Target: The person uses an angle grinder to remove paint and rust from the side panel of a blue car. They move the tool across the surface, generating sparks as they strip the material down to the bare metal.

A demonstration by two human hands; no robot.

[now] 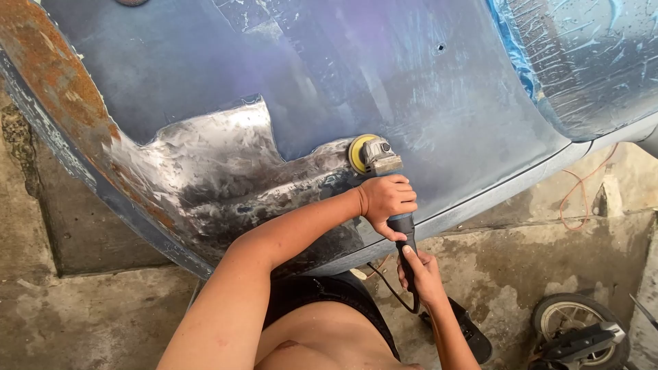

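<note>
An angle grinder [378, 159] with a yellow sanding disc presses against a blue car body panel [384, 75]. My left hand [388, 199] wraps the grinder's body just behind its grey metal head. Lower down, my right hand [420, 270] grips the dark rear handle, thumb on top. The disc sits at the right edge of a patch of bare, shiny metal [219, 164] ground out of the blue paint.
The panel's left edge [48, 82] is rusted brown. A black power cord [391, 288] trails from the grinder toward the stained concrete floor [89, 322]. A small wheel [579, 332] lies at the lower right, and an orange wire [582, 188] hangs near the wall.
</note>
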